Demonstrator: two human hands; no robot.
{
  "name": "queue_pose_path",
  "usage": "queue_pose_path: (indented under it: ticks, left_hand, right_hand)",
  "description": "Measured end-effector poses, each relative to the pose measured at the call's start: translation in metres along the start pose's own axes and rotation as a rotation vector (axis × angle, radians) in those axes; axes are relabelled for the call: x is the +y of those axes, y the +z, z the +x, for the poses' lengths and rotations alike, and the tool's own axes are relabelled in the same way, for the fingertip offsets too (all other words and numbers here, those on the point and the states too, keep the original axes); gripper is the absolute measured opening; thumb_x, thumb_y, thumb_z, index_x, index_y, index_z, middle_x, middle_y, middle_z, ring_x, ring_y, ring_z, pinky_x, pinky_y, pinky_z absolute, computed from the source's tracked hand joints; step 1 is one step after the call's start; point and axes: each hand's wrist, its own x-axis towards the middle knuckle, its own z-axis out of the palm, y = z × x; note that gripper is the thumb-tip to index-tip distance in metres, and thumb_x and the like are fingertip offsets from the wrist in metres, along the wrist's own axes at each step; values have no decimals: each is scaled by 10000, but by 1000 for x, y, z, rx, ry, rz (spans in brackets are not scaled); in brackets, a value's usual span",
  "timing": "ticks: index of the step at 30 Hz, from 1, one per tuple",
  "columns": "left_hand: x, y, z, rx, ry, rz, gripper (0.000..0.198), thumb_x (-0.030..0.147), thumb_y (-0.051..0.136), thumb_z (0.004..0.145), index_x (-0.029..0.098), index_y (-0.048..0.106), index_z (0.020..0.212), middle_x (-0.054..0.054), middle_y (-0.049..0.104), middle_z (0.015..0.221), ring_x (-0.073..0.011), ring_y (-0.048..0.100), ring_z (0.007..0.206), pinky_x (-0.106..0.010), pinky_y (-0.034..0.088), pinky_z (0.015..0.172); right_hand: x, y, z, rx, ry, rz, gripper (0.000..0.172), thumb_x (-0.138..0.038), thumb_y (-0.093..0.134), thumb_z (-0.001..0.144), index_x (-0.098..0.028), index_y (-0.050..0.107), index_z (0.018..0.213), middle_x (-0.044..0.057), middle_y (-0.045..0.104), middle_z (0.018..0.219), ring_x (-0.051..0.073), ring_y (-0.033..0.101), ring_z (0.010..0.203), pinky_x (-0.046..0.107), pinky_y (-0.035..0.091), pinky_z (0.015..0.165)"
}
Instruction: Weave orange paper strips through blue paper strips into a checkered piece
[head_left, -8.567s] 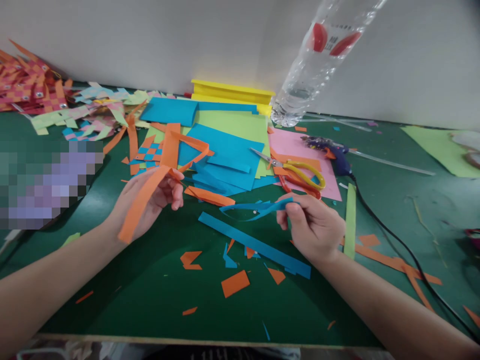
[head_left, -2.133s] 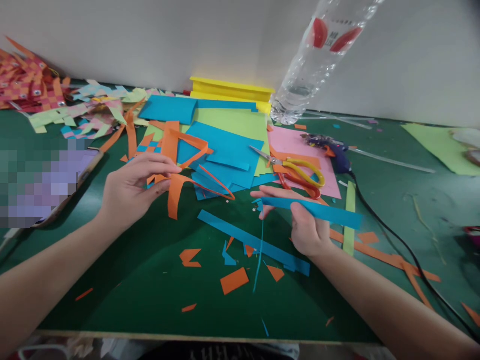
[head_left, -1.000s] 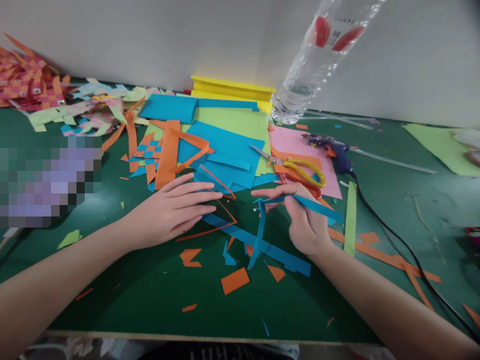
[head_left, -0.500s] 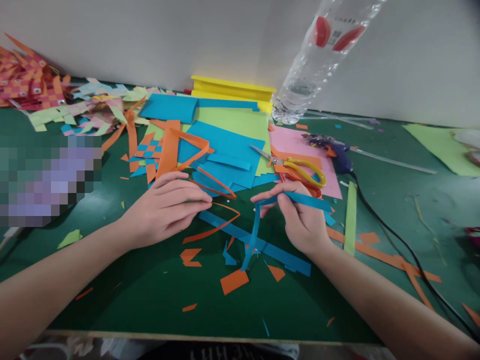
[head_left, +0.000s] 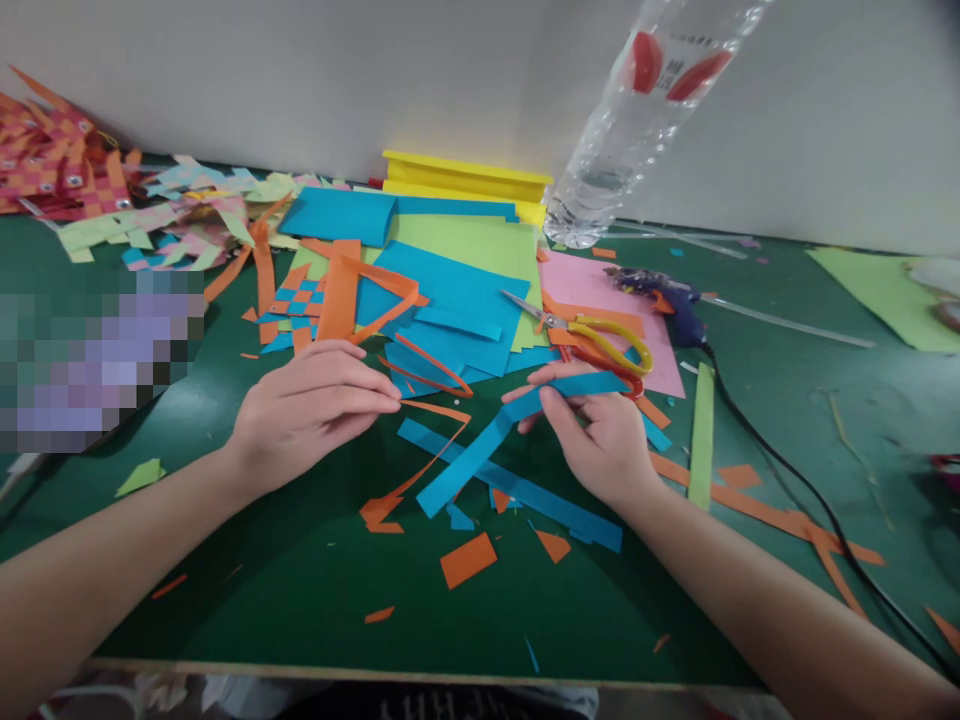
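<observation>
Two pinches, left hand (head_left: 307,405) orange strip (head_left: 442,410), right hand (head_left: 600,440) blue strip (head_left: 472,460), scissors (head_left: 600,340) behind

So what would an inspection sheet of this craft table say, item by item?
Surface: dark green table top, strewn with small paper offcuts.
Job's things: thin orange paper strip pinched by the left hand; wide blue paper strip held by the right hand, its free end down on the table.
Clutter: yellow-handled scissors, blue paper sheets, pink paper sheet, woven paper pieces, clear plastic bottle.
Grips: both hands closed on their strips.
Cables: black cable runs from the dark blue glue gun off to the lower right.
Surroundings: plain white wall behind the table.
</observation>
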Motion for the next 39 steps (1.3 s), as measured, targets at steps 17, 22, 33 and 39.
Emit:
queue_pose_path:
  ticks: [17,22,33,39]
  left_hand:
    - [-5,5,-6,196,-649,-490,262,96,685,781,256,696,989,18,669,856,-102,630,762,-205,528,685]
    - [-6,6,-7,190,-719,-413,106,187,658,820,273,716,838,3,699,889,-145,644,814,-269,510,728]
    - [-8,9,-9,240,-775,-567,90,235,656,835,254,725,781,-3,699,875,-167,630,844,-312,501,765]
    - [-10,8,-13,198,-846,-604,158,298,652,872,213,708,750,-24,706,810,-167,632,781,-348,518,790]
  right_hand:
    - [-3,2,3,24,78,179,82,-253,467,952,-206,534,942,43,744,888,109,668,578,263,558,624]
    - [-4,3,3,35,95,204,77,-251,477,947,-201,533,934,43,745,865,112,668,576,264,555,615]
    - [0,3,2,48,103,256,99,-293,494,946,-204,536,946,39,749,883,127,684,587,288,556,616]
    - [1,3,1,55,122,287,115,-317,500,945,-209,536,963,46,749,896,148,697,608,316,565,623]
